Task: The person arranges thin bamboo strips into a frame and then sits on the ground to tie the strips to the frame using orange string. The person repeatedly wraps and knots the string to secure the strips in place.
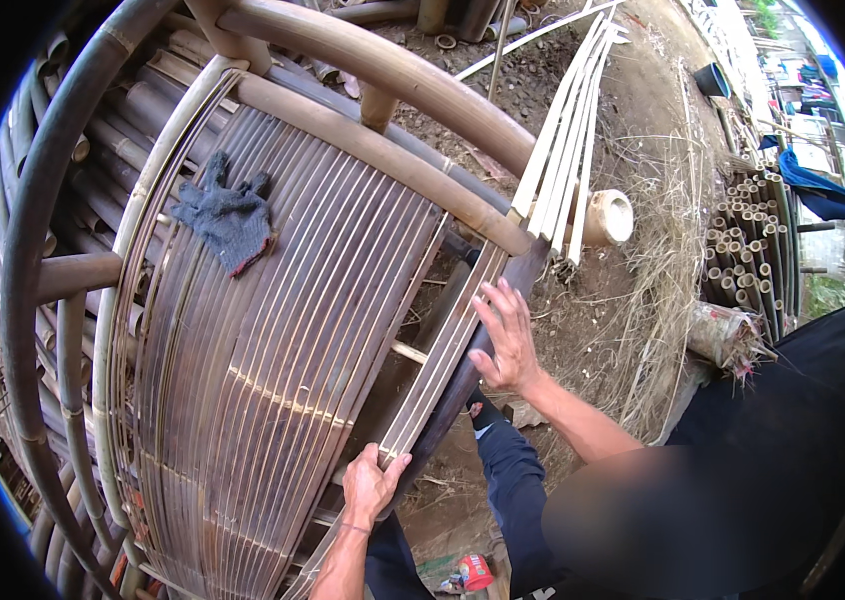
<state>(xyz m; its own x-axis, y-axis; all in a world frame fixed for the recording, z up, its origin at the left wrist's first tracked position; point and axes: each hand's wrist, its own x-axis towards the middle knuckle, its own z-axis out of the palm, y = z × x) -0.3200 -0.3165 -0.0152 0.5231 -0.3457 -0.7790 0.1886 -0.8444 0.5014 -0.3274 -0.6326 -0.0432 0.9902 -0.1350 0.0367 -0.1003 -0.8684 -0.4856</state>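
Note:
A bamboo bench or bed frame, its seat covered with long narrow dark bamboo slats (283, 300), fills the middle and left. Beside a gap along the right-hand side lie a few loose bamboo slats (443, 372), next to the thick dark side pole (463, 385). Toward the near end, my left hand (371, 484) is closed around these loose slats, thumb on the right. Farther up, my right hand (509, 338) has its fingers spread, over or lightly against the slats' outer edge; contact is unclear. A grey knit work glove (226, 215) lies on the slatted seat.
Pale split strips (568, 130) lean over the frame's far right corner near a cut bamboo piece (610, 217). Stacked bamboo poles (128, 130) lie left; bundled poles (743, 245) stand right. A dark bucket (712, 80) sits far right, a red container (476, 572) by my feet.

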